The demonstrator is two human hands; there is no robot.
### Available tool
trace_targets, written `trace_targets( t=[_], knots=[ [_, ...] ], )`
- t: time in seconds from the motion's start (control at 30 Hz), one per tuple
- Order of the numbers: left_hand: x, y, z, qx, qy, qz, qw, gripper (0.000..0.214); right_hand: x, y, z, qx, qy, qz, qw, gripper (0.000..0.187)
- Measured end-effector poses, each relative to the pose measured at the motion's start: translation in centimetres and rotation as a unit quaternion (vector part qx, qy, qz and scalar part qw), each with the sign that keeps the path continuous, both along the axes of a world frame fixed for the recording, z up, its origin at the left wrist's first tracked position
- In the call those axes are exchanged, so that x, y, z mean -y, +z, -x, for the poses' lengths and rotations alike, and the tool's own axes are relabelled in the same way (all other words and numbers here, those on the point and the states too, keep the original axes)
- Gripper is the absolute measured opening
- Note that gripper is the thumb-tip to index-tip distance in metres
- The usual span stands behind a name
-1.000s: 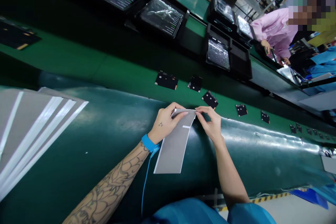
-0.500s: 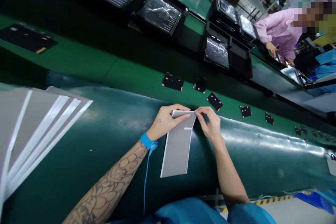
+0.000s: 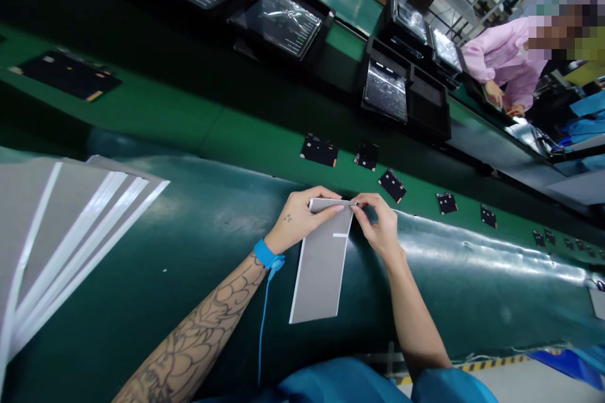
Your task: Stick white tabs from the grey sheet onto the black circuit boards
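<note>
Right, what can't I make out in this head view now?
All in the head view:
Fingers of the left hand behind the grey sheet: hidden by the sheet.
How exactly the right hand pinches the sheet's far right corner: too small, partly covered by the hand itself.
Fanned grey sheets: cut off by the picture's left edge.
Markings on the distant circuit boards: too small.

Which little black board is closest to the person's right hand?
The black board just above the right hand in the picture. The others on the green belt lie farther from that hand, off to the left or right.
</note>
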State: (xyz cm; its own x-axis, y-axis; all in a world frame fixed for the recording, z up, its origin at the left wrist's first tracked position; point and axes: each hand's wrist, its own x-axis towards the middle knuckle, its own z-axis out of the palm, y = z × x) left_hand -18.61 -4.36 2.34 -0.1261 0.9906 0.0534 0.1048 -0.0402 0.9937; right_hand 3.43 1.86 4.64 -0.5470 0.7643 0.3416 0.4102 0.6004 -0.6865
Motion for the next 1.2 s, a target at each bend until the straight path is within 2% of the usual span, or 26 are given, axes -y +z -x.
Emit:
trace_targets(
  t=[0.13,0.23,0.33,0.4,0.53,0.63,0.83,1.0,1.1,1.2],
  knots=[
    [0.1,0.1,-0.2,0.044,-0.030,-0.012,0.999,0.040,-0.1,0.0,0.3,-0.019,0.004,0.027,0.999,0.012],
    [0.2,-0.1,-0.6,0.076,-0.046,-0.028,0.996,0.044,0.2,-0.6,0.5,-0.046,-0.024,0.103,0.993,0.020],
    [0.3,-0.3,-1.0,0.084,-0.030,-0.024,0.996,0.042,1.0,-1.5,0.7,-0.097,-0.053,0.199,0.974,0.031],
    [0.4,-0.2,-1.1,0.086,-0.020,-0.019,0.996,0.052,1.5,-2.0,0.9,-0.133,-0.081,0.221,0.963,0.031],
    [0.9,0.1,-1.5,0.113,0.010,0.022,0.993,0.082,2.1,-2.8,1.5,-0.174,-0.174,0.170,0.954,0.031],
    [1.3,0.1,-1.9,0.160,0.011,0.064,0.985,0.085,2.2,-3.1,1.7,-0.176,-0.202,0.127,0.955,0.029],
    [1.6,0.0,-2.0,0.148,0.017,0.051,0.988,0.087,1.9,-2.5,1.6,-0.147,-0.168,0.112,0.968,0.029],
    [1.5,0.3,-1.3,0.102,0.000,0.027,0.994,0.066,1.4,-1.7,0.8,-0.095,-0.056,0.039,0.993,0.032],
    [1.5,0.5,-1.1,0.103,0.009,0.028,0.994,0.057,1.5,-1.6,0.6,-0.105,-0.037,0.054,0.992,0.033],
    [1.5,0.5,-1.1,0.122,0.011,0.041,0.992,0.047,1.7,-1.7,0.7,-0.116,-0.048,0.094,0.988,0.030]
  ],
)
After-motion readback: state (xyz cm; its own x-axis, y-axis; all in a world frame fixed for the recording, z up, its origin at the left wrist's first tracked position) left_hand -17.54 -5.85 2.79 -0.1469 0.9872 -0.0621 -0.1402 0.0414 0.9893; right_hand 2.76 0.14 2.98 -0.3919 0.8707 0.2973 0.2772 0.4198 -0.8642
